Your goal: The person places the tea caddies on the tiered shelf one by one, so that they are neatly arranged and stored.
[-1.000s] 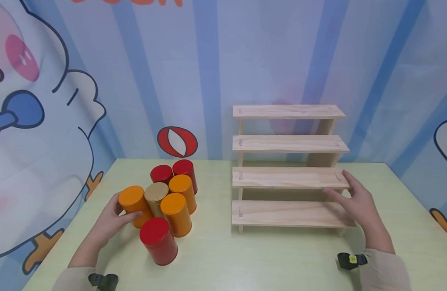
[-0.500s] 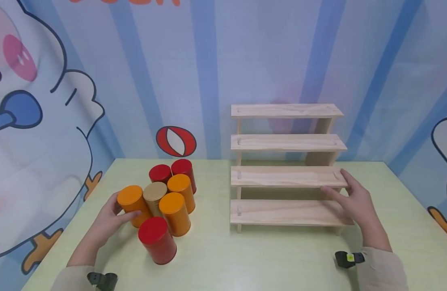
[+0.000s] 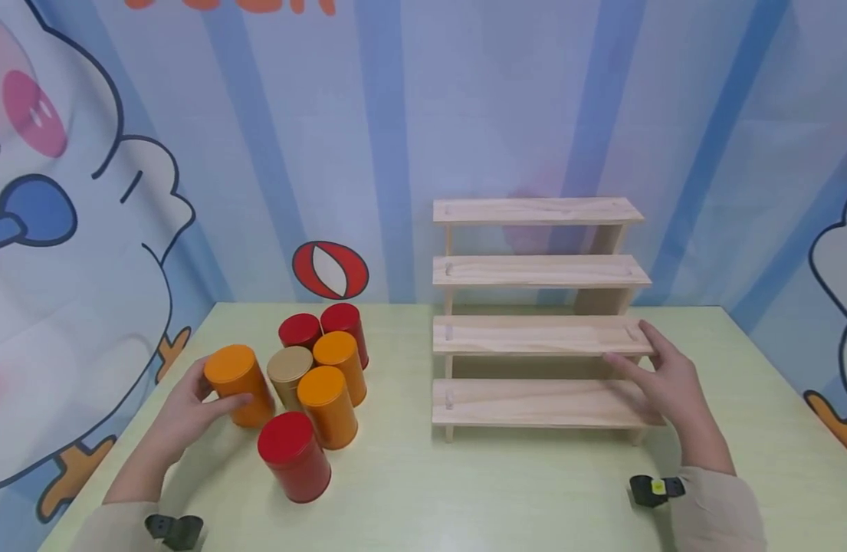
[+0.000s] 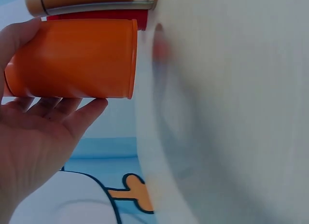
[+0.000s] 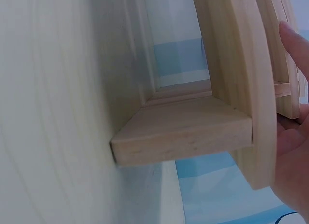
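My left hand (image 3: 178,418) grips an orange canister (image 3: 242,387), thumb on the near side and fingers around the far side. In the left wrist view, the bottom rim of this orange canister (image 4: 87,60) hangs just off the table, its shadow below. Beside it stand a gold canister (image 3: 289,372), two more orange canisters (image 3: 329,414) and red canisters (image 3: 295,460) at the front and back. At the right, my right hand (image 3: 671,383) holds the right end of the second-lowest board of a four-step wooden shelf (image 3: 533,333), thumb at its front edge.
The pale table (image 3: 389,491) carries the canister group at left and the stepped shelf at right. A blue striped backdrop (image 3: 478,115) with cartoon prints rises behind the table. The shelf's wooden side leg (image 5: 183,132) rests on the table in the right wrist view.
My left hand has moved the orange canister a little left, opening a gap from the gold canister. The right hand stays on the shelf; the whole head view has shifted slightly.
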A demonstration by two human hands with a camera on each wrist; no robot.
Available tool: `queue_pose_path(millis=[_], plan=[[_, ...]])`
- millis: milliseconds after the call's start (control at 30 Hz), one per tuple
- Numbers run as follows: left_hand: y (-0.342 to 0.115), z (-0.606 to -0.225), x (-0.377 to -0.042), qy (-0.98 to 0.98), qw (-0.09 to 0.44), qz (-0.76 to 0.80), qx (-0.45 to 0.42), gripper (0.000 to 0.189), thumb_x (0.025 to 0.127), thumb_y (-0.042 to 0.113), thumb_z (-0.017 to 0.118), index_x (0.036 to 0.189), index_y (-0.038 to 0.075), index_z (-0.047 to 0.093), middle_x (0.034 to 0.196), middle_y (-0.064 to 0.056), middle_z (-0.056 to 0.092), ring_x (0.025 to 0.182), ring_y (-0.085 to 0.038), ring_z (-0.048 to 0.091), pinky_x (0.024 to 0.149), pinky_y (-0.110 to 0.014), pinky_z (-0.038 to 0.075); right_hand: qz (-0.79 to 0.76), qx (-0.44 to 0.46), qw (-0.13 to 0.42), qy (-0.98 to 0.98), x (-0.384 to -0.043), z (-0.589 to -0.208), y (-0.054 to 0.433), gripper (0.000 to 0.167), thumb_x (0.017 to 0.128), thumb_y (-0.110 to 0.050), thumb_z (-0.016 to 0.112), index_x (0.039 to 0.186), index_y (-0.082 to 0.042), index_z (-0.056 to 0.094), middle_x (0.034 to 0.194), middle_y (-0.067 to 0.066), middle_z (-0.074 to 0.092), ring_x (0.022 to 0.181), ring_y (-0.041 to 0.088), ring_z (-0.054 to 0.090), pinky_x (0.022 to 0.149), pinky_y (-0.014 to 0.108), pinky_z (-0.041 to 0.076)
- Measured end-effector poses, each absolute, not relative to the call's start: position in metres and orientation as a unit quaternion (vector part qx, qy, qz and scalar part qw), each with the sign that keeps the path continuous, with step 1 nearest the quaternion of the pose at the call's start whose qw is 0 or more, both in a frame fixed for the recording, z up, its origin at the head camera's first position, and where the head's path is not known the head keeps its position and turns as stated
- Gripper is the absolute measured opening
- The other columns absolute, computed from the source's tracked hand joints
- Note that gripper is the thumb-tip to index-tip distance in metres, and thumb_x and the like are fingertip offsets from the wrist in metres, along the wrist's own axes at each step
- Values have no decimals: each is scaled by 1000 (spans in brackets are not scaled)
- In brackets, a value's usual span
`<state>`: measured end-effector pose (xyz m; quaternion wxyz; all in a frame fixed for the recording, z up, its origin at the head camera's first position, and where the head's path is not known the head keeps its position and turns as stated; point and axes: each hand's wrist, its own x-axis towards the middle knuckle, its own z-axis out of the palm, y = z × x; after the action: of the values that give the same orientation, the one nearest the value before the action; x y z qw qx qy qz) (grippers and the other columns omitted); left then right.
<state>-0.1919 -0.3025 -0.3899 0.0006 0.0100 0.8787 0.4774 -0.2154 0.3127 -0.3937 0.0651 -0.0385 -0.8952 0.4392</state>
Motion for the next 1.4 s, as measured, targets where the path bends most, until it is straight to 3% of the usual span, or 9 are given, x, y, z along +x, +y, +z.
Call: queue_pose_path(millis=[233,567,867,1233,1400], plan=[[-310,-359,-192,887,-35,458,38,80,90,28,69,148,1,20,145,-28,35,134,-52,27,98,-74,27,441,-42,63,-894,-216,-393,312,99,87,-53,64,155,-12,5,156,28,14,139,53,17,107,64,25],[-298,-303,-199,899,-43,432,64,77,91,29,68,147,2,22,144,-26,37,134,-49,28,96,-75,28,445,-38,65,-892,-215,-394,312,99,87,-52,64,155,-11,6,156,29,14,139,51,17,108,63,25],[-260,-259,-213,905,-32,419,63,85,88,34,71,151,9,20,148,-21,34,137,-44,28,100,-72,29,447,-46,66,-891,-216,-395,314,100,86,-54,64,155,-12,6,156,27,15,140,50,16,109,62,24],[-194,-219,-225,889,-7,439,128,71,90,20,69,148,11,29,144,-12,41,135,-34,35,105,-61,34,452,-49,63,-888,-217,-394,314,100,86,-54,64,156,-13,5,157,26,14,141,49,16,109,62,25],[-168,-211,-233,877,6,458,149,68,88,19,70,145,13,33,138,-9,47,127,-30,44,102,-56,40,455,-48,62,-887,-216,-394,314,100,86,-53,65,155,-12,6,157,26,14,141,49,15,110,62,24]])
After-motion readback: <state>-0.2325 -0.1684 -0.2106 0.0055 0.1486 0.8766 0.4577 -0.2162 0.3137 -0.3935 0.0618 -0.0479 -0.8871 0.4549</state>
